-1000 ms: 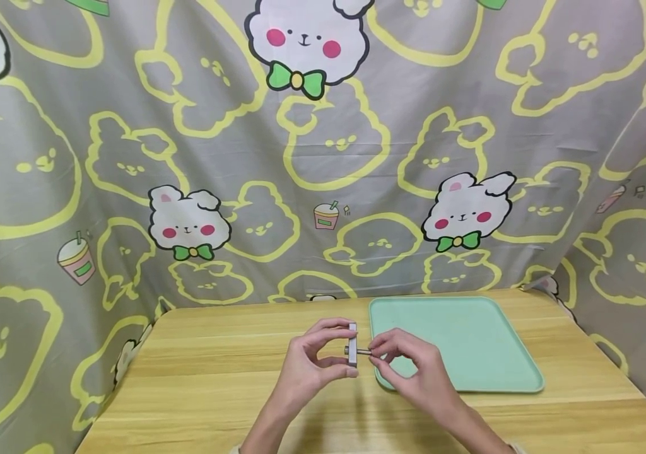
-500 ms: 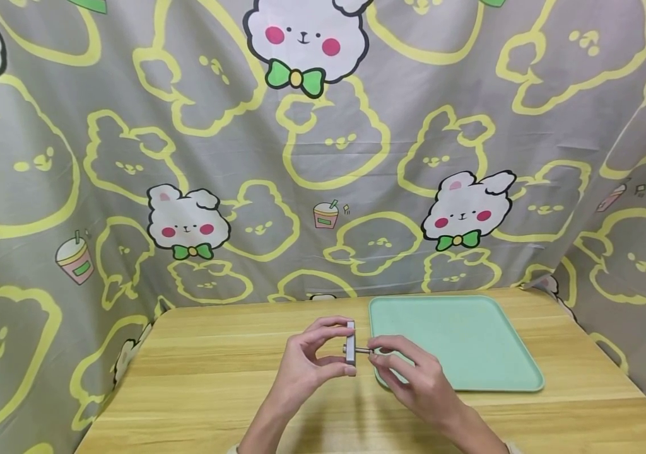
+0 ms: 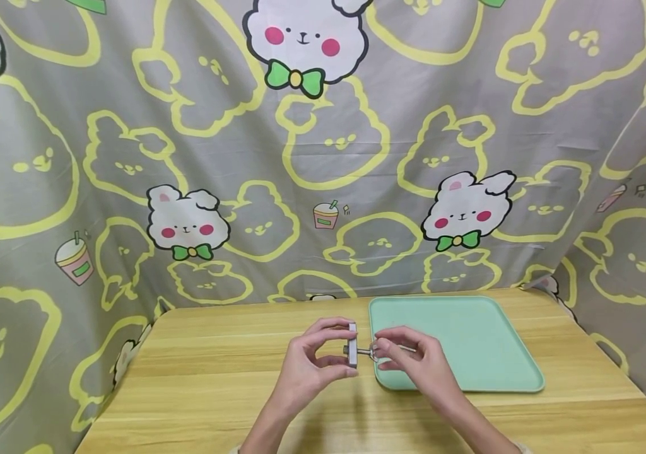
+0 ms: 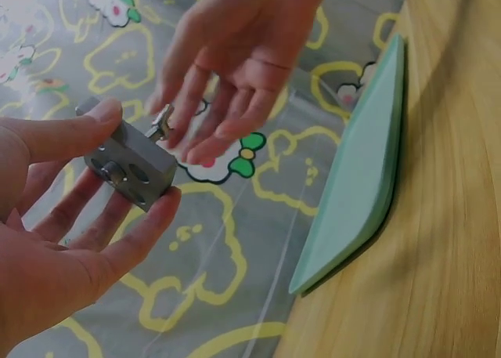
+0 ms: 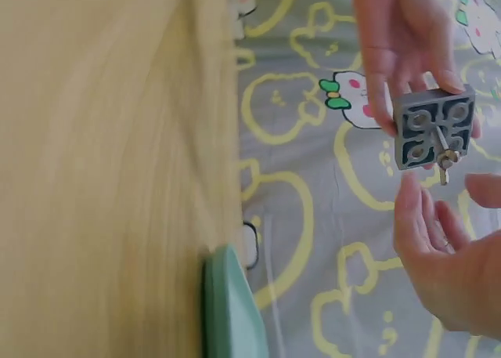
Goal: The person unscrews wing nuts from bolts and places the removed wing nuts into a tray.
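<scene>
My left hand (image 3: 306,362) holds a small grey square block (image 3: 352,345) upright by its edges, fingers above and thumb below in the head view. The right wrist view shows the block's recessed face, with round rings at its corners. A silvery bolt (image 5: 440,139) runs through the block, its head (image 4: 114,172) on the left-hand side. Near the bolt's other end sits a wing nut (image 4: 160,124). My right hand (image 3: 419,362) is beside the wing nut, with fingers spread and loosely bent around that end in the right wrist view.
A pale green tray (image 3: 470,343) lies at the back right of the wooden table (image 3: 204,372), behind my right hand. A grey curtain (image 3: 323,157) with yellow outlines and white rabbit prints surrounds the table's back and sides.
My right hand's fingers pinched the bolt's end earlier; now they have shifted and loosened, and the wing nut shows beside them. The left hand and block have hardly moved.
</scene>
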### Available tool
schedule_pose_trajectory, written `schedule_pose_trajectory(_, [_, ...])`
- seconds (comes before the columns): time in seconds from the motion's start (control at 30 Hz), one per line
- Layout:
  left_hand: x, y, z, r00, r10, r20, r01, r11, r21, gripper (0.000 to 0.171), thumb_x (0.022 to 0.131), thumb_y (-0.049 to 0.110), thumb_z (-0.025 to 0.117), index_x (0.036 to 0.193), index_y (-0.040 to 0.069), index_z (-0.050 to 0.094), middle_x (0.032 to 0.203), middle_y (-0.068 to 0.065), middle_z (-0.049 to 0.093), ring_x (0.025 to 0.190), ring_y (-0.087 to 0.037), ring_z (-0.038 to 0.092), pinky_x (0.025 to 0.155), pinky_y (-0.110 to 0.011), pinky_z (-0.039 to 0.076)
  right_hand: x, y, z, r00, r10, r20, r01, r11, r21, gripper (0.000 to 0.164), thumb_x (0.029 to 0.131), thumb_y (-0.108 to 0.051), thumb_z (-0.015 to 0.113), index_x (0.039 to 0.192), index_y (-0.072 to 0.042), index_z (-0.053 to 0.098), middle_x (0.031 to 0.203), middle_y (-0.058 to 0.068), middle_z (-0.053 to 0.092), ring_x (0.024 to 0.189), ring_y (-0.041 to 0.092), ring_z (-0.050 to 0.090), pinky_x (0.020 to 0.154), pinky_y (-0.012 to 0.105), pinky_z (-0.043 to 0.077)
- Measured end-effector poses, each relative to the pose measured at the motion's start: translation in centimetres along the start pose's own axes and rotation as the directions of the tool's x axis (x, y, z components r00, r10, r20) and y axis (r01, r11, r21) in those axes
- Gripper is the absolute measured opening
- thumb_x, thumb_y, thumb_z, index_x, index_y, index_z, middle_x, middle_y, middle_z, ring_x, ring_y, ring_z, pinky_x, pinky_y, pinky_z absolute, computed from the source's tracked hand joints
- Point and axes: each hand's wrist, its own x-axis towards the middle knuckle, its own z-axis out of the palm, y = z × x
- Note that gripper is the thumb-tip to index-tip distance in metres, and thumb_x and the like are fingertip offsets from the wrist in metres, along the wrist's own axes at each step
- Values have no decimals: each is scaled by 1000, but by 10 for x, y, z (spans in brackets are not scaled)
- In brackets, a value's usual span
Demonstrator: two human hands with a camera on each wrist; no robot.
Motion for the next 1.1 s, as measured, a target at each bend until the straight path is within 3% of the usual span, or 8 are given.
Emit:
schedule_pose_trajectory(0.07, [0, 0, 1, 1000, -1, 0, 1, 1000, 27, 45, 77, -8, 85, 119, -2, 72, 138, -17, 56, 122, -30, 60, 89, -46, 63, 1, 0, -2, 989, 142, 43, -145, 986, 84, 39, 102, -22, 67, 124, 10, 62, 114, 22, 70, 100, 29, 73, 85, 43, 65])
schedule_pose_trajectory(0.17, [-1, 0, 3, 1000, -4, 1, 4, 999, 52, 45, 76, -8, 86, 119, -4, 72, 139, -14, 57, 124, -29, 60, 90, -46, 63, 1, 1, -4, 962, 247, 117, -263, 953, 151, 44, 103, -24, 66, 128, 12, 60, 116, 20, 70, 101, 30, 73, 87, 40, 64])
schedule_pose_trajectory(0.43, [-1, -1, 4, 1000, 5, 15, -6, 996, 85, 44, 76, -7, 86, 118, -1, 73, 137, -13, 58, 121, -27, 61, 89, -47, 63, 2, 2, -7, 934, 312, 175, -342, 921, 187, 40, 102, -22, 67, 124, 10, 61, 109, 14, 72, 96, 22, 72, 85, 33, 64])
schedule_pose_trajectory(0.87, [-1, -1, 6, 1000, -2, 30, -1, 996, 91, 44, 76, -7, 86, 118, 4, 75, 137, -12, 58, 119, -28, 62, 88, -46, 63, 2, 2, -9, 931, 304, 201, -344, 914, 213, 25, 99, -15, 69, 115, 4, 66, 101, 9, 74, 92, 18, 72, 85, 31, 63])
schedule_pose_trajectory(0.97, [-2, -1, 6, 1000, -14, 27, 11, 996, 84, 44, 76, -7, 86, 117, 4, 75, 137, -11, 58, 120, -29, 61, 88, -46, 63, 1, 0, -8, 947, 272, 170, -299, 941, 157, 28, 98, -17, 72, 115, 5, 66, 103, 13, 74, 93, 21, 72, 83, 34, 64])
schedule_pose_trajectory(1.1, [-1, -2, 6, 999, -23, 27, 21, 998, 56, 45, 76, -8, 86, 119, 1, 74, 137, -13, 57, 121, -30, 60, 88, -46, 63, -1, -3, -7, 981, 163, 103, -166, 986, 26, 32, 96, -17, 74, 114, 8, 65, 107, 23, 72, 92, 28, 74, 77, 40, 66])
